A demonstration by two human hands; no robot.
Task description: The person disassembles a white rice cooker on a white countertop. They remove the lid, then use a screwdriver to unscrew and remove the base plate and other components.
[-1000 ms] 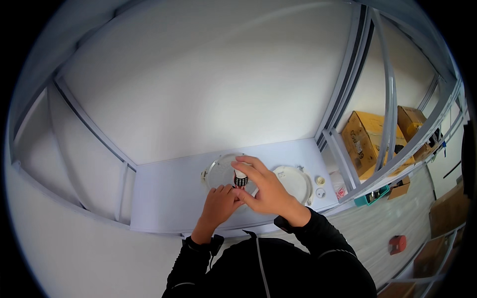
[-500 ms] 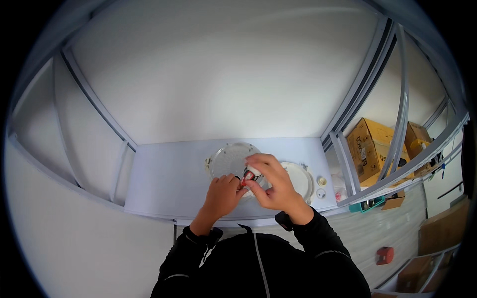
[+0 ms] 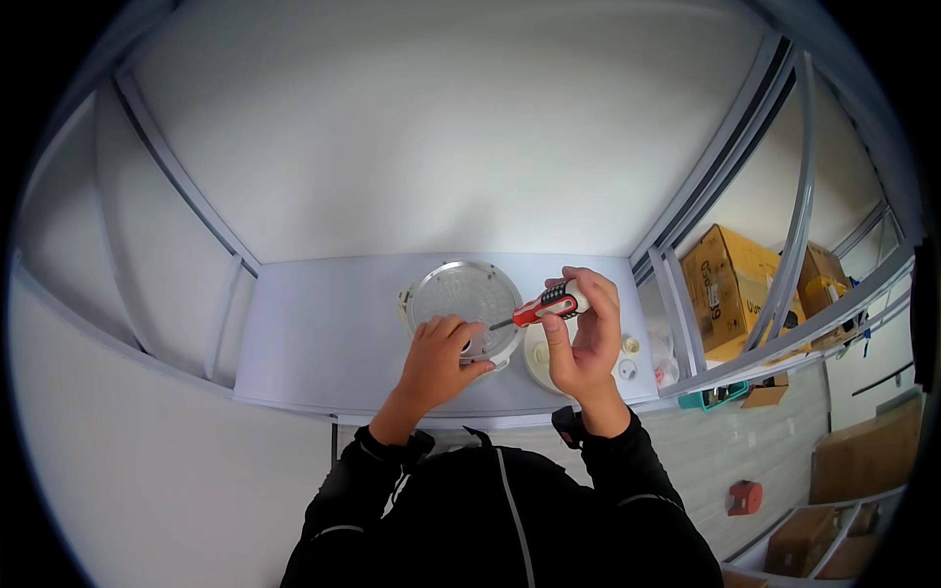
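Note:
A red, white and black screwdriver (image 3: 551, 305) is gripped in my right hand (image 3: 591, 343), its handle in my fingers and its dark shaft pointing left over the round disc. That disc (image 3: 453, 294) has a clear or shiny face and a metal rim with small screws or holes along it. My left hand (image 3: 433, 365) lies over the disc's near left part, fingers stretched out and thumb apart. Under its fingertips a small dark spot shows, too covered to name. Right of the disc, a white round cover (image 3: 541, 377) is partly hidden behind my right hand.
Two small round parts, one cream (image 3: 630, 345) and one white (image 3: 627, 369), lie near the right end of the pale table (image 3: 304, 333). Metal frame posts stand at both sides. Beyond the right side are cardboard boxes (image 3: 735, 289), a teal bin (image 3: 714, 396) and a red stool (image 3: 745, 497).
My hands have come apart. The left has moved off the screwdriver onto the disc, and the right has shifted rightward with the screwdriver, whose shaft is now in sight.

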